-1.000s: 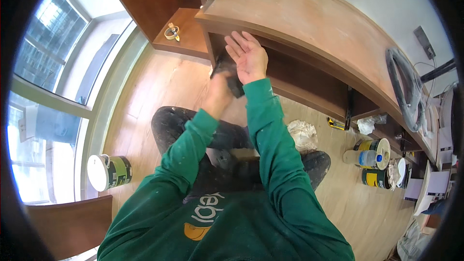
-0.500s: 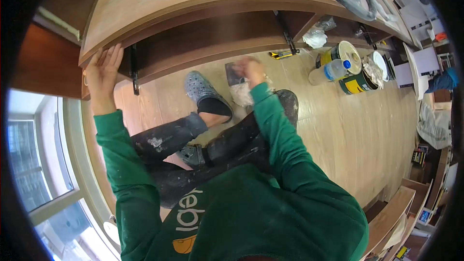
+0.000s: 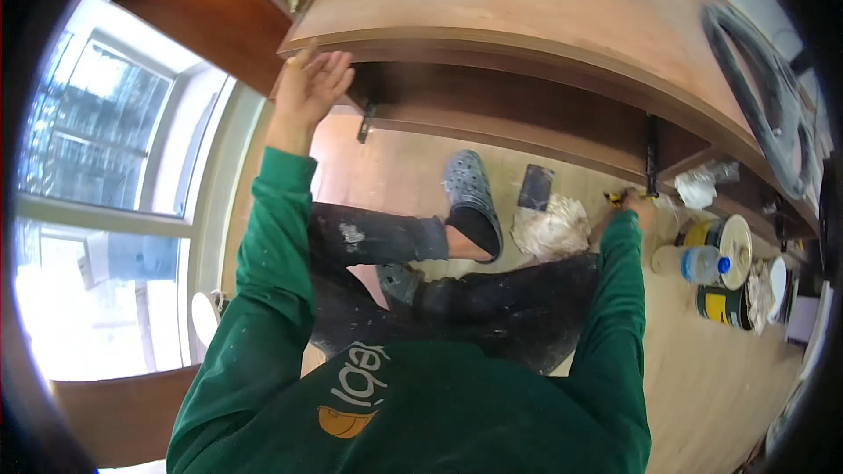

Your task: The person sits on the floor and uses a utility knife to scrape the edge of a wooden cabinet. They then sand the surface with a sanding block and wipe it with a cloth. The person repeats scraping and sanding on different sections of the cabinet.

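Note:
My left hand (image 3: 309, 92) is raised at the left end of the wooden cabinet's front edge (image 3: 421, 42), fingers spread and nothing in them. Its fingertips rest at or very near that edge. Down on the floor under the cabinet front, my right hand (image 3: 641, 209) is closed around a yellow and black utility knife (image 3: 612, 199), mostly covered by the fingers. A dark flat sheet, perhaps sandpaper (image 3: 536, 187), lies left of that hand, beside a crumpled whitish cloth or plastic bag (image 3: 555, 230).
Paint cans (image 3: 736, 250) and a clear bottle with a blue cap (image 3: 698, 263) stand right of my right hand. Black drawer slides (image 3: 652, 154) project from the open cabinet. A grey hose (image 3: 755, 96) lies on top. My crossed legs occupy the floor; a window (image 3: 114, 158) is at left.
My right hand has moved right, from over the dark sheet to the utility knife on the floor, and closed on it. My left hand stays by the cabinet's left end. The view has shifted.

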`<act>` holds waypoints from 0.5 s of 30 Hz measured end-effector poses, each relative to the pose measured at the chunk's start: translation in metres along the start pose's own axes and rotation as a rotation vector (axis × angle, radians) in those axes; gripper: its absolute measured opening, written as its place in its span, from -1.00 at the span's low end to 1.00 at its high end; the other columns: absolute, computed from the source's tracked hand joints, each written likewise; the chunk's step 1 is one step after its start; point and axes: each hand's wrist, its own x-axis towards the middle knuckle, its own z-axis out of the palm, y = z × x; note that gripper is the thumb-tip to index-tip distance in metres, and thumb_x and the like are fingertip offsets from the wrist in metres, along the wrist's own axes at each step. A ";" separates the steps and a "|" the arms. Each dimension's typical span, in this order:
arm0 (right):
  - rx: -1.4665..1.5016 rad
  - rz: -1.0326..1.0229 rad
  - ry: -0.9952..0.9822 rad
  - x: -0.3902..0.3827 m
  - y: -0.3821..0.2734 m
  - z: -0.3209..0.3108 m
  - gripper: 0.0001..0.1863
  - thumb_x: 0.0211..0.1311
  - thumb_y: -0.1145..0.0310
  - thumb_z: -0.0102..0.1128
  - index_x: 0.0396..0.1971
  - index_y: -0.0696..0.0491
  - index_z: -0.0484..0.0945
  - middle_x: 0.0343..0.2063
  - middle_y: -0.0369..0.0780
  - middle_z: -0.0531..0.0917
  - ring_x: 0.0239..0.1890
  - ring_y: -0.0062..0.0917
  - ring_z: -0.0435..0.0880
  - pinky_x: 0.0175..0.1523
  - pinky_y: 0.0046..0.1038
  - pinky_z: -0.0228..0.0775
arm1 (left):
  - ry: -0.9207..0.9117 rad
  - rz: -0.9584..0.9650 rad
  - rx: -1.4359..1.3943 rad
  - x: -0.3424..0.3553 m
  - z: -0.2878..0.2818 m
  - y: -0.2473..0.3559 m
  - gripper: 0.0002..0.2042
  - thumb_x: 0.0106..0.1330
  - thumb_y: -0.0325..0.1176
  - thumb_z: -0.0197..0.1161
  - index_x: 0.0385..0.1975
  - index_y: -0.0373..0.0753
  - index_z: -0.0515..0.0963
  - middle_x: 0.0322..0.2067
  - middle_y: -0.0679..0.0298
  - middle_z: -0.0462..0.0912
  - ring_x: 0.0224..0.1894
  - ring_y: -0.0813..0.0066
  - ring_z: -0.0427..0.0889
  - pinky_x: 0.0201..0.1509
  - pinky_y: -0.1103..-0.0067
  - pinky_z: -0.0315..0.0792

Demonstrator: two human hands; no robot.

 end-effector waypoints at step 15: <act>1.246 -0.052 -1.046 -0.343 -0.109 -0.135 -0.71 0.35 0.14 -0.03 -0.04 -0.03 0.39 -0.56 -0.26 0.50 -0.71 -0.50 0.48 -0.70 -0.44 0.35 | -0.032 -0.036 -0.117 0.019 -0.011 -0.004 -0.65 0.23 -0.25 0.35 -0.18 -0.27 0.35 -0.20 0.22 0.49 -0.01 0.27 0.56 0.06 0.32 0.44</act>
